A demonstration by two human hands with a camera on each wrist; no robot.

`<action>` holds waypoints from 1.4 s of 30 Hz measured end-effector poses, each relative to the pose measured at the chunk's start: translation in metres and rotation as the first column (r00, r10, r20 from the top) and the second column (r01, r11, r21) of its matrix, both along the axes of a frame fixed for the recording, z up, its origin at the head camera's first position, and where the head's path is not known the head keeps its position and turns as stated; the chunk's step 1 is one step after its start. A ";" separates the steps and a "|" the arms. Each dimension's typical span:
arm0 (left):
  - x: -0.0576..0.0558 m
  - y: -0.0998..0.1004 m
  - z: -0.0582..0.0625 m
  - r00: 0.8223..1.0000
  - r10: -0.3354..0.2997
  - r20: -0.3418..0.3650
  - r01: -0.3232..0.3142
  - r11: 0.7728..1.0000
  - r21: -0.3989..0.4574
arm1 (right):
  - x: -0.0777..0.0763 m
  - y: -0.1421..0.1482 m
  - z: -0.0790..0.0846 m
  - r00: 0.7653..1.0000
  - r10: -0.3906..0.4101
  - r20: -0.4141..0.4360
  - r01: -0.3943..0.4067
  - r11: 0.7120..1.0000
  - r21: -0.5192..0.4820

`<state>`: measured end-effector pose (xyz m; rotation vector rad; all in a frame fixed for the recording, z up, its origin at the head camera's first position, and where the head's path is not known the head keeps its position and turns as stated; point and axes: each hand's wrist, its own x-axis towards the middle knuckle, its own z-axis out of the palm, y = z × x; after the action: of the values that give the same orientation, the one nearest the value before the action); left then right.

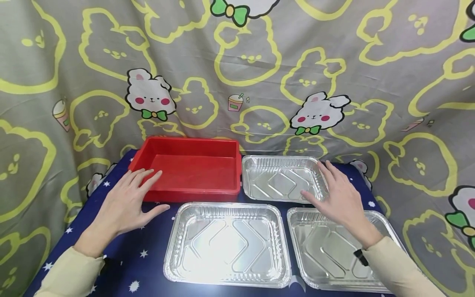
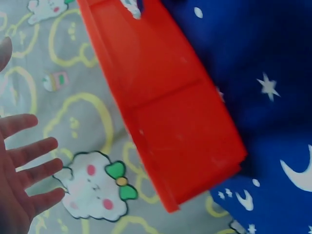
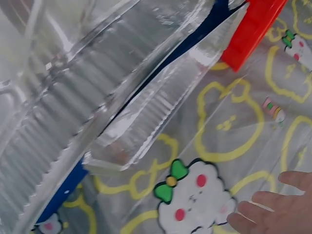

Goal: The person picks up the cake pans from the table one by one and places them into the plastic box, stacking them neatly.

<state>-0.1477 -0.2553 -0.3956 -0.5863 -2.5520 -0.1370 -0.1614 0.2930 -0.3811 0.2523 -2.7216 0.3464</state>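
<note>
Glossy ridged foil trays (image 1: 228,247), smooth bin (image 1: 189,171), seemingly plastic though blurred, wrinkled cloth backdrop (image 1: 259,90)

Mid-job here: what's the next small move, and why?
I'd probably bring the right hand to the right rim of the rear foil pan: the hand is open, holds nothing, and already overlaps that rim in the head view.

No text can be read; the green patch (image 1: 233,106) on the printed cup (image 1: 235,101) is too small.
</note>
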 end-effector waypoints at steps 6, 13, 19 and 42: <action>-0.005 -0.014 -0.011 1.000 0.018 0.009 -0.018 0.999 0.033 | -0.011 0.018 -0.002 0.993 -0.053 0.105 0.059 0.997 -0.051; -0.011 -0.027 -0.024 0.998 0.046 0.043 -0.049 0.996 0.070 | -0.023 0.038 -0.007 0.979 -0.049 0.196 0.080 0.984 -0.156; -0.018 -0.035 -0.034 0.995 0.076 0.066 -0.082 0.993 0.085 | -0.032 0.057 -0.017 0.954 -0.041 0.296 0.117 0.963 -0.244; -0.026 -0.043 -0.046 0.996 0.089 0.025 -0.090 0.993 0.076 | -0.066 0.097 -0.037 0.832 0.019 0.555 0.266 0.864 -0.428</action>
<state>-0.1740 -0.2986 -0.4415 -0.4422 -2.5760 -0.2105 -0.2277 0.3895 -0.4177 -0.2138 -3.0309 1.2164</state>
